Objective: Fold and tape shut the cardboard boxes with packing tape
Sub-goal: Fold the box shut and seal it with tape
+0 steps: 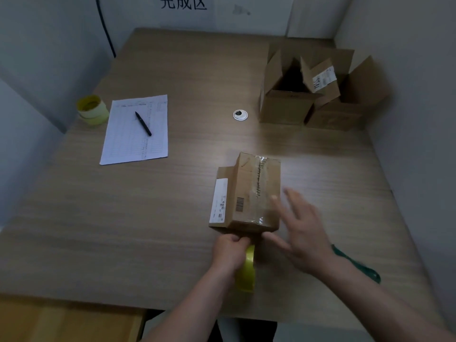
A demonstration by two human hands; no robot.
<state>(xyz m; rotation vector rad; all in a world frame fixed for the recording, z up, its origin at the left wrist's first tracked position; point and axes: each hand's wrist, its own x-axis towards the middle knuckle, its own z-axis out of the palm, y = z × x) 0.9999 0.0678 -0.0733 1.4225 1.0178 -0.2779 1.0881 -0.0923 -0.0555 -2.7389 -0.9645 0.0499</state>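
The brown cardboard box (249, 193) is lying taped along its top seam, one flap sticking out leftward. The left hand (230, 250) is gripping the yellow tape roll (246, 270); the right hand (301, 230) is hovering with fingers spread. Two open boxes (286, 104) are sitting behind, one holding a smaller labelled box (320, 80).

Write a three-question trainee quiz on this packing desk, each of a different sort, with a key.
1. True or false: the pen lies on the paper sheet.
2. Which hand grips the yellow tape roll? A left hand B right hand
3. Fill in: the open boxes stand at the table's far ____ corner.

Key: 1 true; 2 A; 3 right.
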